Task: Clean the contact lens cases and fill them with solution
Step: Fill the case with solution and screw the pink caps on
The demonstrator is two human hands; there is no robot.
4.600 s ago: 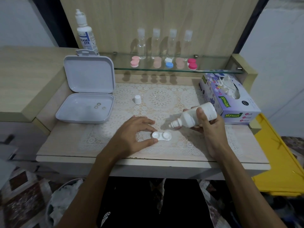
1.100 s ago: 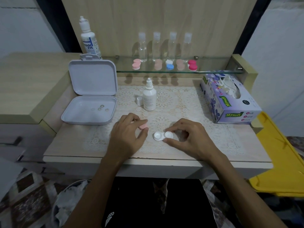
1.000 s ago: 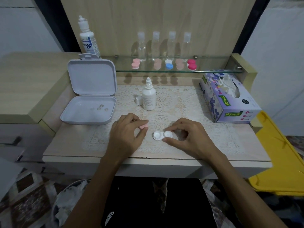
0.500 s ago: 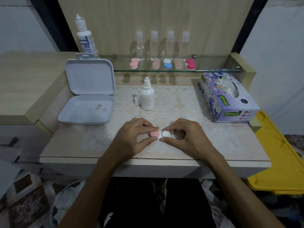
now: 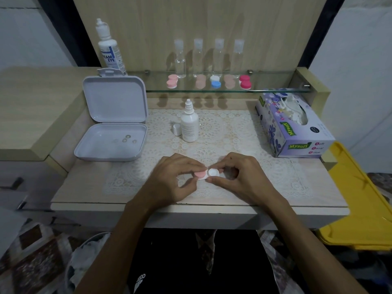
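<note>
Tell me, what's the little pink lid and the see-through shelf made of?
The pink lid looks like matte plastic: solid colour, no shine. The shelf looks like glass: you see through it, and the things on it throw shadows below.

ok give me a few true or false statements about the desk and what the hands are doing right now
1. The left hand holds a pink cap on the lens case. True.
2. The right hand holds the small white bottle. False: the bottle stands alone on the lace mat, and the hand pinches the case.
3. The bottle's cap is off, beside it. True.
4. The tissue box sits left of the open white box. False: it sits at the right side of the desk.
5. The right well of the case has no cap. True.
</note>
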